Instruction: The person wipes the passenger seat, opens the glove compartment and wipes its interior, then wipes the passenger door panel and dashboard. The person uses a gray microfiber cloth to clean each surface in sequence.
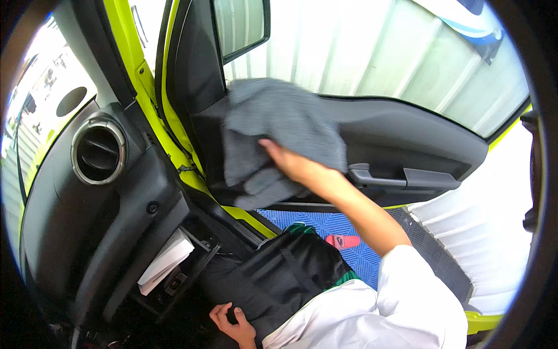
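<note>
My right hand (285, 160) grips a grey cloth (283, 107), which is blurred and hangs in front of the black inner door panel (405, 122). Folds of the cloth hide some of the fingers. Whether the cloth presses on the panel, I cannot tell. Below the cloth's right edge is the door's pull handle (379, 178). My left hand (234, 326) is beside my lap, its fingers loosely bent and apart, with nothing in it. Black shorts (283, 266) with green trim cover my legs.
Left stands the dashboard (48, 209) with a round air vent (99, 152). White papers (168, 261) lie in the open glove box (192, 272). A yellow-green door frame (174, 163), side mirror (242, 26), blue floor mat (301, 218) and red slide sandal (343, 241) are beyond.
</note>
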Demonstrator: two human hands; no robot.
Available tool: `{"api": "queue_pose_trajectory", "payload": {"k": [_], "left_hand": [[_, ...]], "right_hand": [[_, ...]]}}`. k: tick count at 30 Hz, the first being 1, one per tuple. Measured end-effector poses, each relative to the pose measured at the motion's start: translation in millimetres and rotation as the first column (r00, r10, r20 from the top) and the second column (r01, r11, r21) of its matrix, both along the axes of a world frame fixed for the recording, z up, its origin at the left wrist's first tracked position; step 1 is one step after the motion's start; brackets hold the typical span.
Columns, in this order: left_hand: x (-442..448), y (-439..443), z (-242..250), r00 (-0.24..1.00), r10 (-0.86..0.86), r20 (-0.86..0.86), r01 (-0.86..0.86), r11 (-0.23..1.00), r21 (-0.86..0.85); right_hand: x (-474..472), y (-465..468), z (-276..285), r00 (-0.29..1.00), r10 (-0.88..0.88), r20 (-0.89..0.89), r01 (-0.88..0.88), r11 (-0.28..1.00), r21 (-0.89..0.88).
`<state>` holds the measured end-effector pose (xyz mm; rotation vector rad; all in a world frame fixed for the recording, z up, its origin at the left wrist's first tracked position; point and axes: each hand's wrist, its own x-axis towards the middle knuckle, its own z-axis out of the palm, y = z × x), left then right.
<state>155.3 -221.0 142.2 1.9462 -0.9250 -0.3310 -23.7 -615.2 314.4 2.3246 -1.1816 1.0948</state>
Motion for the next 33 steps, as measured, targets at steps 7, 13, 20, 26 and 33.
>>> {"api": "queue_pose_trajectory", "payload": {"k": [7, 13, 20, 26, 33], "left_hand": [[-4, -3, 3, 0.999, -0.044, 0.014, 0.045, 0.997, -0.058], [-2, -2, 9, 0.994, -0.102, 0.044, 0.106, 0.989, -0.099], [-9, -1, 10, 0.992, -0.112, 0.051, 0.116, 0.99, -0.086], [-13, 9, 15, 0.997, -0.062, 0.056, 0.069, 0.987, -0.145], [-14, 15, 10, 0.994, -0.094, 0.063, 0.102, 0.986, -0.129]], "right_hand": [[-125, 24, -63, 0.966, -0.104, -0.235, 0.097, 0.994, -0.043], [-127, 8, -55, 0.903, -0.011, -0.429, 0.047, 0.996, 0.074], [-105, 12, -25, 0.877, 0.094, -0.471, -0.051, 0.993, 0.103], [-125, 49, -53, 0.961, -0.128, -0.243, 0.152, 0.985, 0.081], [-84, 77, -173, 0.929, -0.343, -0.137, 0.351, 0.936, 0.036]]}}
